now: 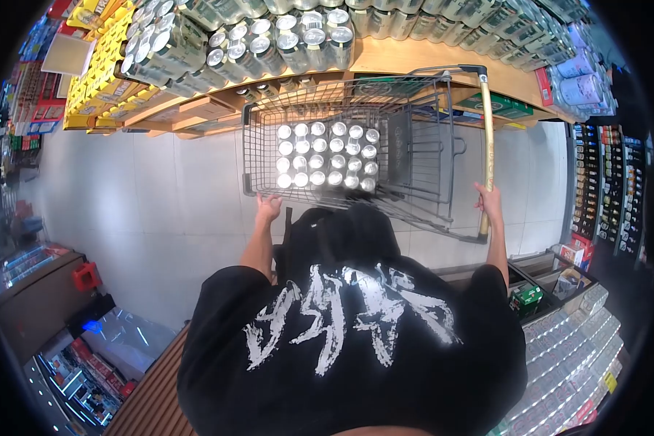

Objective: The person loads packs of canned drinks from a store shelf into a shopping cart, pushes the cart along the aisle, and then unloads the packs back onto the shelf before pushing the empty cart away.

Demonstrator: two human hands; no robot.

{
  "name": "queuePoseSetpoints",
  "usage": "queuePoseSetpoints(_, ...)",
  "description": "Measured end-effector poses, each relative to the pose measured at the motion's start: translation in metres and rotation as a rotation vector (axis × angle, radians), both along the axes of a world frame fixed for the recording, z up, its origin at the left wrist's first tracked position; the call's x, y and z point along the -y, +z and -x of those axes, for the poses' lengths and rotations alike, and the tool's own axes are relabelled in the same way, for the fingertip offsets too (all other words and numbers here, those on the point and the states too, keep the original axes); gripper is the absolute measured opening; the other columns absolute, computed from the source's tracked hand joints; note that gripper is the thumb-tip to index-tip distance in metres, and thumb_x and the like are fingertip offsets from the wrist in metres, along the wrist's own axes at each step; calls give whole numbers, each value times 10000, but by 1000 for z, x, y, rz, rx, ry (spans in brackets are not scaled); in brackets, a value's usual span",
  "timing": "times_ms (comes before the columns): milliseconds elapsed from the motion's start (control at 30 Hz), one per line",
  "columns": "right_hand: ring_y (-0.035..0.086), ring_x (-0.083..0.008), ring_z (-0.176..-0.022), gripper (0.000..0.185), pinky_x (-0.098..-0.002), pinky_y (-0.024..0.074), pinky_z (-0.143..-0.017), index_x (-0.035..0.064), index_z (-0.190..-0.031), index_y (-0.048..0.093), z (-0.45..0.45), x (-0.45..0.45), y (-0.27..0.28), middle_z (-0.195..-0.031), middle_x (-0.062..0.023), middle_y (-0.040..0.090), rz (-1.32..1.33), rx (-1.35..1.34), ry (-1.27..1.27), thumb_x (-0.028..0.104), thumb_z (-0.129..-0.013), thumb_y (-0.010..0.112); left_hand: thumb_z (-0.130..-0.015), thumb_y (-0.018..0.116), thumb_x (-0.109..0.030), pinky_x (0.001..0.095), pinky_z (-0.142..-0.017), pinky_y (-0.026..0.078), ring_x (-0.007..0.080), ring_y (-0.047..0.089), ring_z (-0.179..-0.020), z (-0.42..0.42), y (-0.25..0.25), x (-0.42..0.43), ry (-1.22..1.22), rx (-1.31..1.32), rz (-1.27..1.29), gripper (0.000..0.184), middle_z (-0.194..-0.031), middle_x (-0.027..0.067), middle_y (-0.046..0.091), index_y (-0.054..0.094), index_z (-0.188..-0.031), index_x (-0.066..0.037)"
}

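Observation:
A wire shopping cart [421, 145] stands in front of me, its handle [487, 131] on the right. Inside its basket is a block of silver-topped cans [327, 156] in rows. My right hand [490, 200] is closed round the lower part of the handle. At the cart's near left corner, my left hand [268, 206] touches the basket rim, with its fingers bent over the edge; what they grip there is too small to make out fully.
Wooden shelving [392, 58] with packs of cans [276, 43] runs behind the cart. Yellow cartons [109, 80] stand at the upper left. Stacked cans [567, 356] are at the lower right, bottle racks [607, 182] at the right. Tiled floor [152, 189] lies left of the cart.

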State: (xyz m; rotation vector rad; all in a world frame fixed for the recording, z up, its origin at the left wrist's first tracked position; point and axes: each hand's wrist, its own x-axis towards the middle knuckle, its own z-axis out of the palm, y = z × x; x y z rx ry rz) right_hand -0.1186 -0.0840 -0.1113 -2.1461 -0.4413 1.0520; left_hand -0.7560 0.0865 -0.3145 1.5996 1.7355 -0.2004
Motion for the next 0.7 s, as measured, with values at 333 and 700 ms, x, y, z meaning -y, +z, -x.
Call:
queuePoseSetpoints(333,527,-175,-420,233,-340,451,-414,-11,-787,571,7,-2,-19,-524,-54,497,88,437,-5,212,-811,632,-831,637,-511,472,-1013,406,390,397,-1284,16,27,-25,-63,-37,-19,323,-1412,250,295,660,-1091,-321)
queuePoseSetpoints(700,620,-290,-573,280,-411,475,-586,-25,-873,630,3,-1,-29,-633,-175,605,213,612,-41,238,-782,597,-853,643,-369,381,-901,488,284,609,-1045,38,14,-64,-234,76,38,228,-1113,149,624,716,-988,-200)
